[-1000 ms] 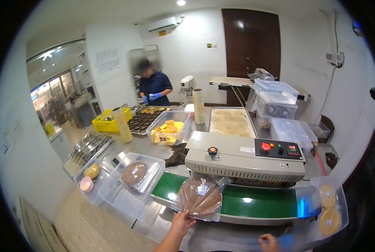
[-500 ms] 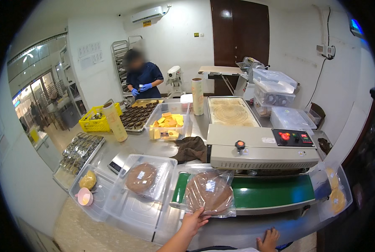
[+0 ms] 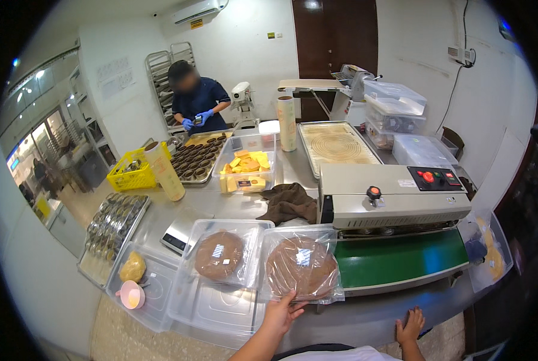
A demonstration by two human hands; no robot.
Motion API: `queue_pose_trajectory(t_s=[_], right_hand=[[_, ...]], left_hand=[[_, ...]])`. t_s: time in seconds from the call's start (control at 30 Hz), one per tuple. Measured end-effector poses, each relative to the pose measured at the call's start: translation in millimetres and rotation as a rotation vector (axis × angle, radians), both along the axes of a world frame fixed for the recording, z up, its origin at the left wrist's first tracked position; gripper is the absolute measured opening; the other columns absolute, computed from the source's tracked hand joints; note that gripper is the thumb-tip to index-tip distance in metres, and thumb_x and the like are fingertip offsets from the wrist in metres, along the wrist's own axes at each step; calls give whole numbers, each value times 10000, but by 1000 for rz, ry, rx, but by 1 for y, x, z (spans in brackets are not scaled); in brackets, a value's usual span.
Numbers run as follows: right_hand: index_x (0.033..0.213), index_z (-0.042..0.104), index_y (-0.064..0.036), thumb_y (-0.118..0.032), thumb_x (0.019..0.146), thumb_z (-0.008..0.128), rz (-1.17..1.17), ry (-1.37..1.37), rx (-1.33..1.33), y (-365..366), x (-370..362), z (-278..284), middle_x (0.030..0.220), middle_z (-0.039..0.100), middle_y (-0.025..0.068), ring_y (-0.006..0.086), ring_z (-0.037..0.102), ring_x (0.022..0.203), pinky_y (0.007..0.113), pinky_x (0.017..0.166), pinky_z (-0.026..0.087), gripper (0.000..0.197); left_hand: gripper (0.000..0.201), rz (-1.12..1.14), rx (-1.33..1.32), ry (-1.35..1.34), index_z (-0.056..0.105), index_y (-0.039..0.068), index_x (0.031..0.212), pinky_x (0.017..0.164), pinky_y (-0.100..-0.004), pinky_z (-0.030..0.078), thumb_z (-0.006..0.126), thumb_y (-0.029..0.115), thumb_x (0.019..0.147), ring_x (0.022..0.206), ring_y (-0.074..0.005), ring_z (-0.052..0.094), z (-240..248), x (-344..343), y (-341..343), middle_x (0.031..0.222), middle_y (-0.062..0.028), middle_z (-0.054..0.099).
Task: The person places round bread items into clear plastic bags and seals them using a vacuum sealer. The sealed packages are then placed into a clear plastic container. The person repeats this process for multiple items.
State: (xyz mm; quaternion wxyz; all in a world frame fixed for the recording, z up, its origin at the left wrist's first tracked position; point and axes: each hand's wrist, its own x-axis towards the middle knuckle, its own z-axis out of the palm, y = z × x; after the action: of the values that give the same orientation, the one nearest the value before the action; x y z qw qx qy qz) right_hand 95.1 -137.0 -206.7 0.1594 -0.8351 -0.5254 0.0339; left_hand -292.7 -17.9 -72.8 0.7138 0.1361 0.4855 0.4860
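Observation:
My left hand pinches the near edge of a clear plastic bag holding a flat, round brown dough disc. The bag lies over the left end of the green conveyor belt of a sealing machine and hides that end. Close to its left is a similar bagged brown disc, in a clear plastic tub. My right hand rests at the table's near edge with fingers spread, holding nothing.
A brown cloth and a scale lie behind the bags. Farther left are a pink cup and a tray of tins. Bagged yellow discs sit right of the belt. Across the table, a gloved person handles a small dark item.
My left hand has drawn the bagged disc leftward relative to the machine, covering the belt's end roller. The view has shifted. My right hand stays at the table edge.

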Motion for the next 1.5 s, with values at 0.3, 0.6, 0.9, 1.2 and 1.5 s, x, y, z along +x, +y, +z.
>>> queue_pose_trajectory(t_s=[0.3,0.6,0.9,1.2,1.5], right_hand=[[1170,413,-5,-276,698,582,-44,-18,-70,1,-4,3,1362,271,181,359,199,1276,495,1038,93,570],[1171,395,34,-268,697,572,-8,0,-100,2,0,3,1360,251,225,385,192,1271,511,1031,91,589],[1134,416,27,-282,674,589,52,-23,15,-1,2,2,1340,274,240,404,224,1246,541,1007,112,581],[1072,480,-17,-389,639,603,61,4,-6,2,6,0,1226,376,229,388,280,1188,540,980,154,584],[1027,510,-49,-274,658,648,50,-271,576,25,143,63,1144,440,214,396,382,1076,530,906,274,453]], left_hand=[[189,431,267,233,540,63,954,651,-276,458,543,111,771,766,-153,550,-7,-122,67,889,-67,575],[279,58,3,810,599,-2,970,728,-336,449,586,215,793,805,-209,578,-55,-275,177,900,-120,620],[657,114,-94,1977,434,56,1230,938,-451,322,562,486,750,1125,-383,418,-23,-198,169,1199,-234,459],[664,-166,-239,1932,417,182,1249,926,-588,271,505,584,727,1185,-390,348,19,-117,168,1283,-175,390],[378,44,419,2012,513,-1,1129,930,-369,362,492,251,848,1076,-314,481,13,-55,157,1144,-199,515]])
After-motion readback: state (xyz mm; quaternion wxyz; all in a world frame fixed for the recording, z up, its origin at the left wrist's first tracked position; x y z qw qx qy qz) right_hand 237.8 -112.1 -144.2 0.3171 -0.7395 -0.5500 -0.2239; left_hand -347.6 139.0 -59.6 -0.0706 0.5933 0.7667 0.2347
